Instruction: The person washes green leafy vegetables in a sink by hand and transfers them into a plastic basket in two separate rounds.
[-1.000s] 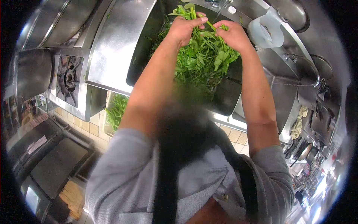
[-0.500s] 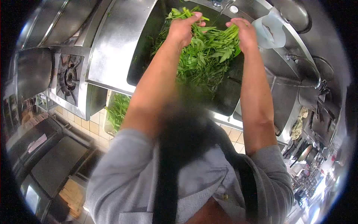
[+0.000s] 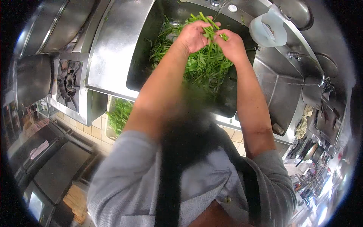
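Observation:
Leafy greens lie heaped in the dark metal sink. Above the heap, my left hand is wrapped round green stems whose cut ends point up and away. Close beside it on the right, my right hand pinches the stems of the same bunch, with leaves hanging down below the fingers. The two hands nearly touch, and their fingertips partly hide the stems between them.
A translucent plastic jug stands at the sink's back right, near a white cap. A faucet is further right. A basket of greens sits below the counter at the left. A gas burner is further left.
My right hand has moved left and slightly down, bringing its stems against those in my left hand. My left hand has shifted slightly right and down. The greens now hang closer together.

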`<state>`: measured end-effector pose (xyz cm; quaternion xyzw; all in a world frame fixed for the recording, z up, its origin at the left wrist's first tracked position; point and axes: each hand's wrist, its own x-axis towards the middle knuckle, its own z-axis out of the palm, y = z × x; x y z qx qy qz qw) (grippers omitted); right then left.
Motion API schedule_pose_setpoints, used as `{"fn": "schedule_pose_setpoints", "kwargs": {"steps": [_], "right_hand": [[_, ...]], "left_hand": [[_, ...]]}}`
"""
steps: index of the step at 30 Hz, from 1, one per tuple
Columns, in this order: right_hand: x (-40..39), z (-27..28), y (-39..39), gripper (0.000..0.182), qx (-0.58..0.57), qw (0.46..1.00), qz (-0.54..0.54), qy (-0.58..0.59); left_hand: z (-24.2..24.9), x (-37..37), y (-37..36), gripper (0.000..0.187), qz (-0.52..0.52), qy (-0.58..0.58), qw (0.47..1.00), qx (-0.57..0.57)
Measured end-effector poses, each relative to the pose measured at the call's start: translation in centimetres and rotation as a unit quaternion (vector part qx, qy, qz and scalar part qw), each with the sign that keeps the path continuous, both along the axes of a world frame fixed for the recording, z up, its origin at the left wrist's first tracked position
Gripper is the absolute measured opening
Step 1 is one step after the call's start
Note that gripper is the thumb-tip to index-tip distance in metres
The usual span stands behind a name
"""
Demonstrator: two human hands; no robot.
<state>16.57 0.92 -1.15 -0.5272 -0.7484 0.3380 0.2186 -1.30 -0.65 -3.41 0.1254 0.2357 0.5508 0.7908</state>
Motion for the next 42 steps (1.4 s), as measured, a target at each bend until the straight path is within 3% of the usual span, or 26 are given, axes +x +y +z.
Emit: {"fn": "schedule_pose_setpoints", "kwargs": {"steps": [2, 4, 5, 11, 14, 16, 19, 25, 28, 31, 37, 38, 39, 40, 42], "right_hand": [[0.8, 0.0, 0.3, 0.029, -0.008, 0.999, -0.031, -0.019], [1.8, 0.7, 0.1, 0.025, -0.152, 0.975, -0.121, 0.112], [2.0, 1.4, -0.3, 0.024, -0.163, 0.968, -0.131, 0.140], [3.4, 0.8, -0.6, 0.028, -0.208, 0.952, -0.111, 0.193], [3.6, 1.7, 0.0, 0.034, -0.175, 0.969, -0.146, 0.097], [4.2, 2.4, 0.8, 0.040, -0.107, 0.973, -0.184, 0.090], [3.5, 4.8, 1.9, 0.043, -0.095, 0.975, -0.190, 0.060], [0.7, 4.0, 5.3, 0.042, -0.058, 0.993, -0.076, 0.068], [0.1, 3.5, 6.2, 0.029, -0.106, 0.956, -0.080, 0.263], [0.0, 4.4, 6.0, 0.025, -0.134, 0.934, -0.094, 0.317], [1.5, 5.7, 6.9, 0.026, -0.109, 0.918, -0.111, 0.364], [1.8, 6.1, 7.1, 0.028, -0.095, 0.919, -0.114, 0.365], [2.0, 6.5, 7.2, 0.029, -0.096, 0.932, -0.108, 0.333], [2.0, 6.7, 7.0, 0.029, -0.096, 0.932, -0.110, 0.333], [1.7, 6.8, 6.6, 0.028, -0.085, 0.963, -0.083, 0.242]], "left_hand": [[0.0, 0.5, -0.1, 0.045, -0.009, 0.028, 0.998, 0.050], [-0.9, 0.5, 0.4, 0.036, -0.037, 0.028, 0.995, 0.084], [-0.6, 0.8, 0.3, 0.031, -0.011, 0.047, 0.997, 0.065], [0.9, 2.6, 0.6, 0.025, 0.027, 0.162, 0.986, 0.009], [1.2, 3.2, 0.7, 0.026, 0.046, 0.220, 0.974, -0.001], [1.4, 3.1, 0.8, 0.026, 0.048, 0.254, 0.966, 0.003], [1.8, 3.3, 0.8, 0.025, 0.036, 0.260, 0.964, 0.037], [2.4, 3.4, 0.7, 0.019, 0.068, 0.356, 0.931, 0.044], [1.5, 2.8, 0.3, 0.018, 0.073, 0.339, 0.938, 0.010], [0.1, 2.5, -0.2, 0.018, 0.118, 0.254, 0.960, 0.020], [-6.8, 0.8, -3.1, 0.022, 0.055, 0.360, 0.925, -0.105], [-7.7, 0.2, -3.4, 0.032, -0.058, 0.516, 0.851, -0.076], [-8.8, 0.0, -3.6, 0.042, -0.169, 0.650, 0.740, -0.043], [-10.0, 0.3, -3.5, 0.042, -0.170, 0.649, 0.740, -0.042], [-10.4, 0.9, -3.2, 0.062, -0.246, 0.813, 0.508, 0.142]]}}
